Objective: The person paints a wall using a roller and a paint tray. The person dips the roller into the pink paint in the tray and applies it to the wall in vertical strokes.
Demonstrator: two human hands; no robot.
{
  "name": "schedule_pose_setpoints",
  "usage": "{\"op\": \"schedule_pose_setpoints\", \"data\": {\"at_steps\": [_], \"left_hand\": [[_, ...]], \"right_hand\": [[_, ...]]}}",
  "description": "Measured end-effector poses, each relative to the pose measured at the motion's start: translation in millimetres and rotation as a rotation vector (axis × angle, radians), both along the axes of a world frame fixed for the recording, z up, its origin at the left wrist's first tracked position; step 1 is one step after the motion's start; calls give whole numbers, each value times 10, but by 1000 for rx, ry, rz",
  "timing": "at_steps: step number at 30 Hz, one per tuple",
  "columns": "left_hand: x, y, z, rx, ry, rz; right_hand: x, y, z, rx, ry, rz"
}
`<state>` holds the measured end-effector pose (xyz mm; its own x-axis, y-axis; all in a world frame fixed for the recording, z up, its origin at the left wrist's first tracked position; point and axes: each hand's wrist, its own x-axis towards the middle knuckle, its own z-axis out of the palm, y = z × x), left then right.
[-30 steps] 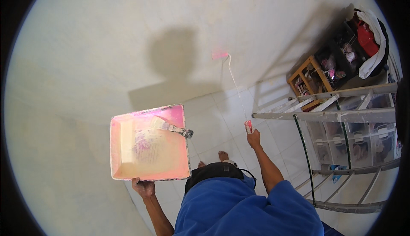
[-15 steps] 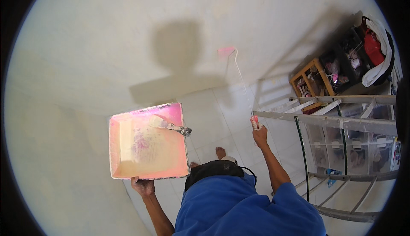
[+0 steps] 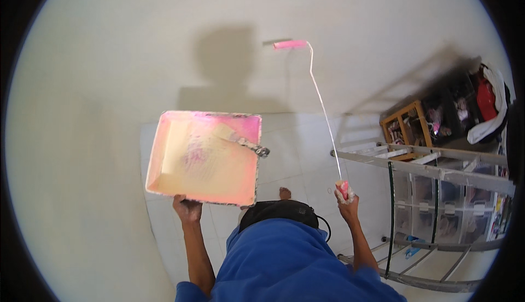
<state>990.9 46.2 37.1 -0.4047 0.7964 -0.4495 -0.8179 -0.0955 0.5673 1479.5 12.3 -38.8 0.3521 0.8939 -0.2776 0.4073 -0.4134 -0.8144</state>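
Both hands grasped: the left hand (image 3: 187, 209) a paint tray (image 3: 157, 165), seemingly supporting it; the right hand (image 3: 348, 209) a roller (image 3: 292, 44), likely for reach.

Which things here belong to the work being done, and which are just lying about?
Part of the work:
square pink-and-cream paint tray, in the left hand
pink, wire-framed paint roller, in the right hand
paint-smeared brush, lying in the tray

Just about, touched by neither hand:
grey metal ladder
clear plastic storage boxes
orange-brown wooden frame
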Motion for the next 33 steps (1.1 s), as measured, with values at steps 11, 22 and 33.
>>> {"op": "schedule_pose_setpoints", "data": {"at_steps": [11, 22, 33], "left_hand": [[-177, 48, -90, 35, -33, -78], [-266, 47, -335, 123, -125, -138], [-297, 43, -458, 103, -81, -136]], "right_hand": [[46, -19, 1503, 56, -378, 417], [-316, 671, 1909, 289, -663, 790], [-901, 1090, 1916, 250, -728, 960]]}}
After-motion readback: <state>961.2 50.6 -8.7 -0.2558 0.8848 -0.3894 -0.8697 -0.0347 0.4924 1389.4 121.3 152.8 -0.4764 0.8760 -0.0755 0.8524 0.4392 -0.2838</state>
